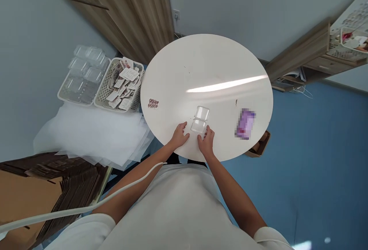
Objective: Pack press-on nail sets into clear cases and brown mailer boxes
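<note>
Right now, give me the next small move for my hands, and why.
I'd probably bring the left hand to the near left side of the open, clear plastic case: that hand stops short of it, while the right hand is close by its near right corner.

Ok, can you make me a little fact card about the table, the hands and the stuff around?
Table: white, rounded
Clear case: open, near front edge
Left hand: empty, left of case
Right hand: close by case's right side; touching unclear
Table's left: small reddish pieces
Table's right: blurred purple thing
Beyond left edge: card basket, clear-box basket
</note>
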Demonstrator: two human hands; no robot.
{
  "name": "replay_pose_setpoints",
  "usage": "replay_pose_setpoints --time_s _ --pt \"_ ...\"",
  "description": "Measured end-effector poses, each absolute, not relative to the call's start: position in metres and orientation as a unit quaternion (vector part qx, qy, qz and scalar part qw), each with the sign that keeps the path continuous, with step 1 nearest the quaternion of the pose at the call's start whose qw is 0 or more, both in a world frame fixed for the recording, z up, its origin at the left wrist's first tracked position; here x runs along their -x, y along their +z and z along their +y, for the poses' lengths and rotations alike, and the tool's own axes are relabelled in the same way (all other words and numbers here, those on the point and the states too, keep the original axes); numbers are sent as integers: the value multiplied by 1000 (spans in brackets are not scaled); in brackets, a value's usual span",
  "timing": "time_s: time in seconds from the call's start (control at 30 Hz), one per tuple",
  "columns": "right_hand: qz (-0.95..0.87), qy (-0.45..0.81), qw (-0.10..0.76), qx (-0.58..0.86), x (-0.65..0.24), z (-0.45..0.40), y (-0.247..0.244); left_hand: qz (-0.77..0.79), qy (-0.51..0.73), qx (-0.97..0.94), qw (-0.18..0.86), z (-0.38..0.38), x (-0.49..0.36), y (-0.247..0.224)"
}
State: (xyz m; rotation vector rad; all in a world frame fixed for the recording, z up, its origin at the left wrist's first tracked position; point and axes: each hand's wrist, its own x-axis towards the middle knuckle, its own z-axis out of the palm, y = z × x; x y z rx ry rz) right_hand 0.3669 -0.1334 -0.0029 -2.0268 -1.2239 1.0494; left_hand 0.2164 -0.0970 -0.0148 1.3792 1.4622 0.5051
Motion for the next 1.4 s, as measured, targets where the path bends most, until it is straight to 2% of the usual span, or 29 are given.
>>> replay_pose_setpoints --time_s 0.2,0.33,0.4,0.63,0.83,1.1,1.4 --pt "-565 317 267 714 -335 -119 20 652 214 -618 384 -82 -130 2" --pt "-641 336 217 655 -288 -86 23 671 184 -673 251 -43 -60 14" --pt "-658 349 187 640 -262 -65 19 666 149 -693 232 -20 -35 15" --pt "-649 361 147 653 -200 0 -9 631 30 -723 281 39 -21 0" --pt "-630 326 131 692 -181 19 -23 604 23 -719 344 49 -22 -10" --pt "-603 328 83 722 -174 19 -23 614 96 -691 370 39 -24 -13" --pt "-621 385 174 660 -190 -2 -15 582 156 -705 374 15 -27 -16"
